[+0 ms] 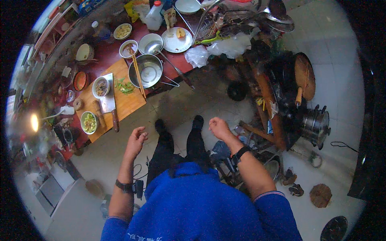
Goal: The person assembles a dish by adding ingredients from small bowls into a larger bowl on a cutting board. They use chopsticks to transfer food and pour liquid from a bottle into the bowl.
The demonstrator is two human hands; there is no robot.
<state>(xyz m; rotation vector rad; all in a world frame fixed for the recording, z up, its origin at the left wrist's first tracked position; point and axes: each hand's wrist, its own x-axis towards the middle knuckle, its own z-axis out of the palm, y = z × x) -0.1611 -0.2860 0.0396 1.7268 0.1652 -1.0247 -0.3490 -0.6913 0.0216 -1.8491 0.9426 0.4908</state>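
Note:
My left hand [137,141] hangs in the air with its fingers loosely bent and nothing in it. It is nearest to a cleaver [108,101] lying on a wooden cutting board [129,102], its handle reaching past the board's edge. My right hand [220,127], also empty and half curled, is over the floor away from the counter. On the board are chopped green vegetables [124,86], a bowl of dark minced food [101,87], a bowl of pale green pieces [89,123] and a wooden rod [99,114]. Chopsticks [137,72] lie across a metal pot [146,71].
A ladle [176,69] leans from a metal bowl [147,40], its handle sticking out past the red counter [178,61]. Behind stand a plate with a fruit piece [177,45] and a plastic bottle [154,18]. Low wooden beams [268,105] and a steel pot [315,125] are at right.

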